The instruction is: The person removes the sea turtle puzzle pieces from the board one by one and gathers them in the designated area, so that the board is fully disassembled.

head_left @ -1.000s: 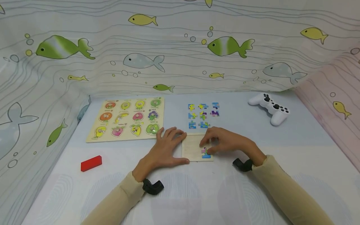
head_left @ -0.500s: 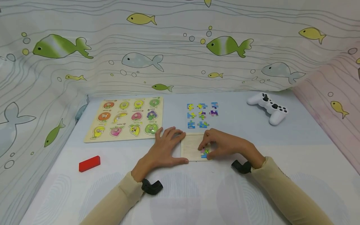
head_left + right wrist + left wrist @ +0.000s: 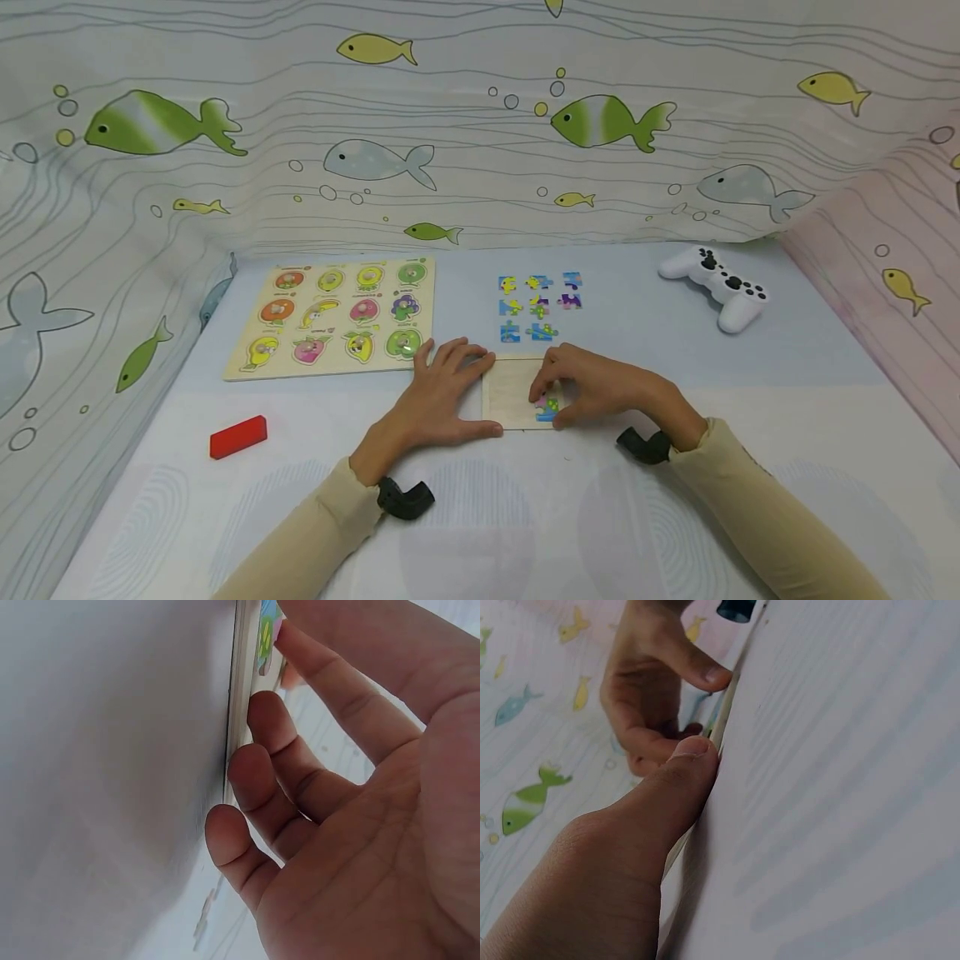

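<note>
A small wooden puzzle tray (image 3: 510, 393) lies in front of me, with colourful jigsaw pieces (image 3: 547, 409) in its lower right corner. My right hand (image 3: 603, 385) curls over that corner, its thumb and index finger at a jigsaw piece; the fingertips partly cover it. In the right wrist view, a green and blue jigsaw piece (image 3: 265, 637) shows beside the thumb, and other fingertips touch the tray's side. My left hand (image 3: 441, 398) rests spread at the tray's left side, thumb by the lower edge and index finger by the upper left corner. The left wrist view shows this thumb (image 3: 682, 776) against the tray's edge.
Several loose jigsaw pieces (image 3: 538, 308) lie in rows beyond the tray. A fruit peg board (image 3: 341, 333) lies at the back left, close to my left fingertips. A red block (image 3: 238, 437) sits at left, a white game controller (image 3: 716, 287) at back right.
My right fingers shift slightly over the tray's lower right corner, where more green of the jigsaw pieces now shows. The left hand stays in place on the tray. The head view has shifted a little.
</note>
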`<control>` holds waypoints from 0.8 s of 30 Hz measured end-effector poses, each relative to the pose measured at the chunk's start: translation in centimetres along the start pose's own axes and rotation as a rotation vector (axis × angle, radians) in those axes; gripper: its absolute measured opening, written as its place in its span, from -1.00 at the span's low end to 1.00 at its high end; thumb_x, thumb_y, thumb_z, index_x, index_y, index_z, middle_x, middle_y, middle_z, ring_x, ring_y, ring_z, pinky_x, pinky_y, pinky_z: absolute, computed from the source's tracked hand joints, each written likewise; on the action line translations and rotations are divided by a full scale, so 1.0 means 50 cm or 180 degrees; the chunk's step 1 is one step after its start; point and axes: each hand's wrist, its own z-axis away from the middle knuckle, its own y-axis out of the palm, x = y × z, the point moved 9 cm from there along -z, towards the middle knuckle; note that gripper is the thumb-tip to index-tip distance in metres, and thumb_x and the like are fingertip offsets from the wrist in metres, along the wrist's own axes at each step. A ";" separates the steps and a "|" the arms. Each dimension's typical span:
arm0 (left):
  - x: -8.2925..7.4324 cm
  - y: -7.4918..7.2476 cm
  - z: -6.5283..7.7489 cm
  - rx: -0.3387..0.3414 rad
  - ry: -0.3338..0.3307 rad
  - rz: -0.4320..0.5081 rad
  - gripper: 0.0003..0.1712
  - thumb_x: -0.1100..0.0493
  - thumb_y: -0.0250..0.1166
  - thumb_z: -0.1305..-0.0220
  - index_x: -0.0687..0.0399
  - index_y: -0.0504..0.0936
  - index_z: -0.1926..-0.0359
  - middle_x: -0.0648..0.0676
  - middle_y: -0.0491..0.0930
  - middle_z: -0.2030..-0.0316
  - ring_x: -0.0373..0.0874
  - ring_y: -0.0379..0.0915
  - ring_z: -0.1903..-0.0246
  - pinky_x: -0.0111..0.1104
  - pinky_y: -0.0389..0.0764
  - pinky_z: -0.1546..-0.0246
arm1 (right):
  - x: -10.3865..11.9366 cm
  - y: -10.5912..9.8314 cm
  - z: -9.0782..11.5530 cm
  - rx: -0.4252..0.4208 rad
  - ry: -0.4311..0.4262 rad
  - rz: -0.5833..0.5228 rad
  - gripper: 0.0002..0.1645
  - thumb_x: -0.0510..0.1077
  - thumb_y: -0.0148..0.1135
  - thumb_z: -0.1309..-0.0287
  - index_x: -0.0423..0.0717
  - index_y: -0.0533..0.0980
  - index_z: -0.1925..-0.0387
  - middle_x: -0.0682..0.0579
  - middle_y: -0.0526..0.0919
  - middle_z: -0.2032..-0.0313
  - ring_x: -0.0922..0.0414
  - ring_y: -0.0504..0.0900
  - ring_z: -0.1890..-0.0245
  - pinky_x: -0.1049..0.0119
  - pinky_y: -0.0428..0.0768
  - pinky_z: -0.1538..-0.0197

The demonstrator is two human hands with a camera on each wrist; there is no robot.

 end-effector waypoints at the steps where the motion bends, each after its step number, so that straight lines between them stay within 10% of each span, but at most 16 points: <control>1: 0.000 0.000 0.000 0.0007 -0.0007 0.0002 0.13 -0.57 0.32 0.02 -0.11 0.37 -0.49 -0.02 0.34 -0.39 0.09 0.05 -0.52 0.31 -0.17 -0.44 | 0.000 0.000 0.000 -0.0001 0.0010 -0.0016 -0.57 -0.12 0.59 0.02 0.14 0.69 0.05 0.12 0.59 0.14 0.13 0.44 0.04 0.19 0.45 -0.08; 24: -0.001 -0.001 0.001 -0.0014 -0.0005 0.0053 0.12 -0.56 0.32 0.01 -0.10 0.38 -0.48 -0.01 0.35 -0.39 0.09 0.05 -0.52 0.30 -0.19 -0.44 | 0.003 0.004 0.000 0.0046 -0.0024 -0.0236 -0.56 -0.18 0.56 -0.03 0.06 0.69 -0.01 0.18 0.67 0.17 0.17 0.54 0.15 0.29 0.56 0.00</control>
